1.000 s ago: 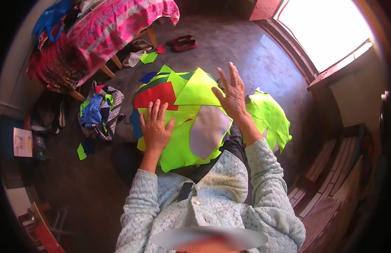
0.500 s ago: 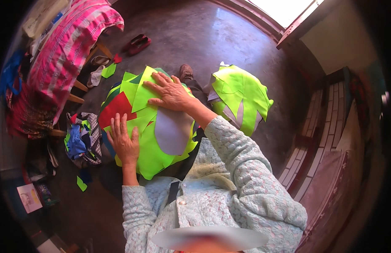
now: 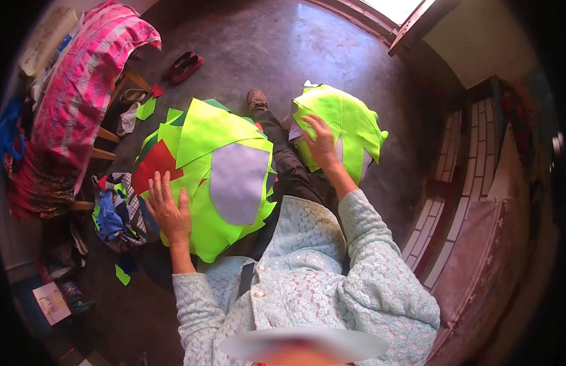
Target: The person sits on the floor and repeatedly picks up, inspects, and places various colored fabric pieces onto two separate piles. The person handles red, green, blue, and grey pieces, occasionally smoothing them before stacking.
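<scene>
In front of me on the left is a large stack of cut fabric pieces (image 3: 204,183), mostly neon yellow-green. A grey rounded piece (image 3: 239,183) and a red piece (image 3: 156,166) lie among those on top. My left hand (image 3: 170,210) rests flat on the stack's left side, fingers spread, holding nothing. On the right stands a second heap of neon yellow-green fabric (image 3: 350,125) with grey parts showing. My right hand (image 3: 321,143) is over that heap's left side, fingers apart; whether it touches the cloth I cannot tell.
My outstretched leg (image 3: 286,155) lies between the two heaps. At the left are a bag of mixed scraps (image 3: 117,210), a pink plaid cloth (image 3: 82,91) over wooden-legged furniture, and dark red shoes (image 3: 184,68). A slatted bench (image 3: 457,189) stands at the right.
My right hand has left the top of the left stack and moved right to the other heap. My left hand stays on the left stack. The view has shifted slightly.
</scene>
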{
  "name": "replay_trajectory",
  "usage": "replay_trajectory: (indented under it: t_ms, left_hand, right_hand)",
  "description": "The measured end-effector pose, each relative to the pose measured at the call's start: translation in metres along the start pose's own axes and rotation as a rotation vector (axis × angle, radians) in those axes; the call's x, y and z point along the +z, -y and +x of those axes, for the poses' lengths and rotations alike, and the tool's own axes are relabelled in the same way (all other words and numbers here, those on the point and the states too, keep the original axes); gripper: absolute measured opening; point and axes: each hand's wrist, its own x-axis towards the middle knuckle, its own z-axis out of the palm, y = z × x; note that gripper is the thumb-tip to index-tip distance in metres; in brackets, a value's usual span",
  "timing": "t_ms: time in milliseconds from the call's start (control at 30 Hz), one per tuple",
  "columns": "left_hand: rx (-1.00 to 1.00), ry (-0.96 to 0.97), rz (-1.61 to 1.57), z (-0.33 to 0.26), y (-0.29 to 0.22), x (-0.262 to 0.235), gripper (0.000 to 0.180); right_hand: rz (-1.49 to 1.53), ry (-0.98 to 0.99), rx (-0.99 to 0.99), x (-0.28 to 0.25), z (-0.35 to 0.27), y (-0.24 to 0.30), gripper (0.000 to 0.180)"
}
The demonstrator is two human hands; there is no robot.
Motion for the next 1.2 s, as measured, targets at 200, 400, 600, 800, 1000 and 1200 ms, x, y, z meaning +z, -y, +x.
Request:
replay_trajectory:
  t_ms: [200,400,600,800,1000,1200]
  left_hand:
    - [0.007,-0.010,-0.013,-0.001,0.001,0.001,0.055]
    - [0.005,0.004,0.012,0.000,0.001,-0.001,0.054]
    - [0.003,0.001,0.002,-0.001,0.002,-0.002,0.053]
    - [-0.005,-0.009,-0.008,-0.002,0.003,0.002,0.053]
    - [-0.007,-0.013,-0.007,-0.002,0.002,0.001,0.052]
    - [-0.004,-0.016,-0.005,-0.002,0.002,0.002,0.052]
  right_hand:
    - [-0.600,-0.129,0.406,-0.053,-0.078,-0.086,0.064]
    - [-0.619,-0.123,0.693,-0.055,-0.113,-0.093,0.076]
    - [-0.695,-0.107,0.820,-0.057,-0.095,-0.084,0.077]
    - [-0.473,-0.185,0.915,-0.060,-0.100,-0.094,0.064]
    - [-0.413,-0.146,0.931,-0.062,-0.116,-0.114,0.047]
    - [0.930,-0.443,0.881,-0.054,-0.106,-0.119,0.025]
